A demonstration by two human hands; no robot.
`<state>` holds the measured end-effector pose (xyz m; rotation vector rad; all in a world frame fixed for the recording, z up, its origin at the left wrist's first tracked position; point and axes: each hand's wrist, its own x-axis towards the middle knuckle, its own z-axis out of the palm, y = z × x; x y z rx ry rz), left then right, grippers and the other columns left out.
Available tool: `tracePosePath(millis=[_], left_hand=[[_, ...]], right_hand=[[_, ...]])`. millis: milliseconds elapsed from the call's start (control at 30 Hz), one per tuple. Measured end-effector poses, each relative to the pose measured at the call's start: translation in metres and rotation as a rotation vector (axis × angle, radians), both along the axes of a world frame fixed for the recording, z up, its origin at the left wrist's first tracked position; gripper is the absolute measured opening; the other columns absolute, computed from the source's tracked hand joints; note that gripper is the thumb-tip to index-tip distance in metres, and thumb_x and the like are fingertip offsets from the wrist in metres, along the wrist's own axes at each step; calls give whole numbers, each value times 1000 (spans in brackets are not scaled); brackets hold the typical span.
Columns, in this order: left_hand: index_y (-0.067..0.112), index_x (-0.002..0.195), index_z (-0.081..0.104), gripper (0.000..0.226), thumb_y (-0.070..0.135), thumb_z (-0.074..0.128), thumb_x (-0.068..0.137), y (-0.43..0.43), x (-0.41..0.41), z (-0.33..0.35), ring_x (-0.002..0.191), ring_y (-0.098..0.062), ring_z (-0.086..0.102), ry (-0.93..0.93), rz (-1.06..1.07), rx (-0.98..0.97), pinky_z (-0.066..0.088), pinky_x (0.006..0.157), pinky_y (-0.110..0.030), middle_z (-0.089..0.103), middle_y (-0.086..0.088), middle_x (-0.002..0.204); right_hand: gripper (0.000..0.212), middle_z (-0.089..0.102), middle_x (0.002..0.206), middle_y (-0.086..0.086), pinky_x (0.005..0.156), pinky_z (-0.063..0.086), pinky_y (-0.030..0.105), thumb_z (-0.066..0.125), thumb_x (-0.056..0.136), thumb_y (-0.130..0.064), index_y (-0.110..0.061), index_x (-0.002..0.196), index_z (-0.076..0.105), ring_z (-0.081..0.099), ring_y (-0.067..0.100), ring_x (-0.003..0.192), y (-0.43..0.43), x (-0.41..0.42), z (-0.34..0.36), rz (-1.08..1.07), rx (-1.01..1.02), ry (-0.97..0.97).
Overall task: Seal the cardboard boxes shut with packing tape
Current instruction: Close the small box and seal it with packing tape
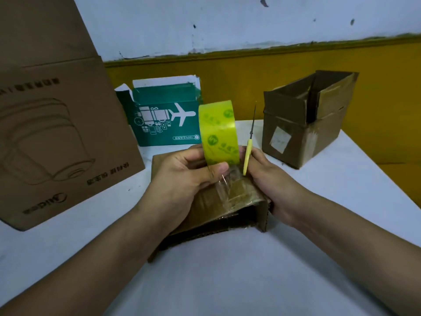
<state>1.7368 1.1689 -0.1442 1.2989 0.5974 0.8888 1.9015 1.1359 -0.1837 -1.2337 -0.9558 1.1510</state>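
Observation:
A small brown cardboard box [211,215] lies in the middle of the white table, its near end gaping open. My left hand [182,179] holds a yellow-green roll of packing tape [218,133] upright above the box. A clear strip of tape [224,185] runs from the roll down onto the box top. My right hand [268,176] grips yellow-handled scissors [248,153] just right of the roll, blades pointing up and away.
A large brown carton [57,137] stands at the left. A green box with a white airplane print [164,119] sits open at the back. An open brown box [305,124] stands at the right rear. The table's right edge [387,179] slants down past it.

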Motion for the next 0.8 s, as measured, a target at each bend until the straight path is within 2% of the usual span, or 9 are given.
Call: tracePosePath(millis=[133,267,367,467,533,567,633,700,800], left_hand=[[13,87,79,27,4,71,63,-3,1,-2,87,-17,75,-36,69,-28,59,72,-22,78,-8,95],[6,100,74,32,1,72,68,-1,0,0,92,-22,75,0,84,-79,60,76,-26,77,-11,100],[1,110,69,32,-7,68,79,3,1,6,95,-19,74,-21,86,-150,59,81,-24,76,-11,104],[3,114,68,35,5,71,79,4,3,8,100,-16,73,-34,56,-150,58,88,-26,76,-7,107],[4,111,68,40,13,73,73,3,4,10,101,-16,73,-50,39,-160,58,89,-27,76,-5,107],[5,110,68,41,15,73,71,3,4,11,102,-17,72,-55,37,-164,58,89,-28,76,-5,107],[5,111,68,43,14,73,70,3,5,12,103,-17,72,-61,33,-169,58,91,-30,76,-5,109],[5,109,68,41,12,73,69,4,5,12,103,-18,72,-83,23,-184,59,89,-30,76,-7,109],[5,107,68,33,7,70,74,4,4,12,103,-19,72,-104,13,-191,59,87,-28,76,-8,109]], right_hand=[[48,70,118,-4,102,49,47,59,78,-71,-46,120,57,68,18,108,-3,-2,-1,7,5,-38],[37,73,105,-4,103,49,48,60,90,-54,-26,113,66,68,15,100,-11,8,17,-54,-19,-157],[43,64,91,0,93,56,47,58,84,-63,-26,103,70,63,13,79,-30,50,45,14,2,-427],[52,68,94,-15,84,57,34,57,68,-82,-43,101,68,65,7,91,-55,88,79,312,-211,-874],[64,67,95,-20,85,56,34,57,55,-91,-50,103,66,64,7,95,-57,108,89,393,-334,-1070],[58,66,98,-22,88,56,35,58,56,-88,-53,101,66,63,7,97,-54,110,93,418,-361,-1149],[47,66,102,-22,90,55,40,56,61,-81,-56,100,65,63,7,100,-48,104,102,494,-362,-1257],[59,69,105,-12,90,54,48,53,65,-87,-47,106,65,64,15,102,-37,97,110,582,-307,-1365],[54,70,100,-12,85,55,39,54,66,-82,-44,101,67,65,12,96,-22,85,124,658,-332,-1405]])
